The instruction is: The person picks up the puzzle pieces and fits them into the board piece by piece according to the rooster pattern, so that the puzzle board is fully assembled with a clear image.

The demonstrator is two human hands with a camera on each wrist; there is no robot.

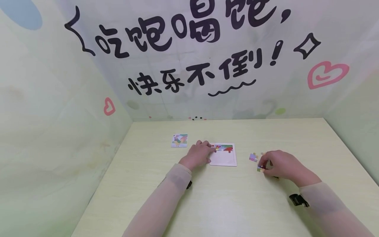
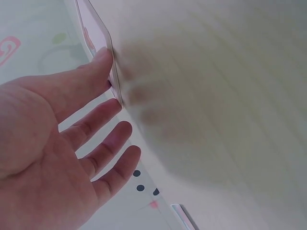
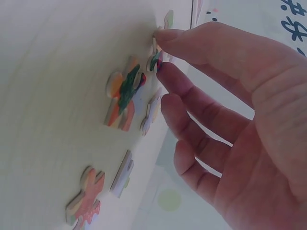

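Note:
A white puzzle tray (image 1: 222, 159) lies on the table, with a strip of colourful pieces (image 1: 224, 147) along its top. My left hand (image 1: 199, 154) rests at the tray's left edge. In the left wrist view its thumb touches the tray rim (image 2: 114, 79), and the other visible fingers are spread and slightly bent; the index finger is mostly hidden. To the tray's right, my right hand (image 1: 282, 166) pinches a puzzle piece (image 3: 155, 61) between thumb and index finger, low over the table. Several loose puzzle pieces (image 3: 125, 96) lie around and under that hand.
A small square picture card (image 1: 179, 140) lies left of the tray, towards the back. The pale wooden table (image 1: 213, 204) meets a printed cloth wall (image 1: 177, 105) behind. Another loose piece (image 1: 253, 157) sits between the tray and my right hand.

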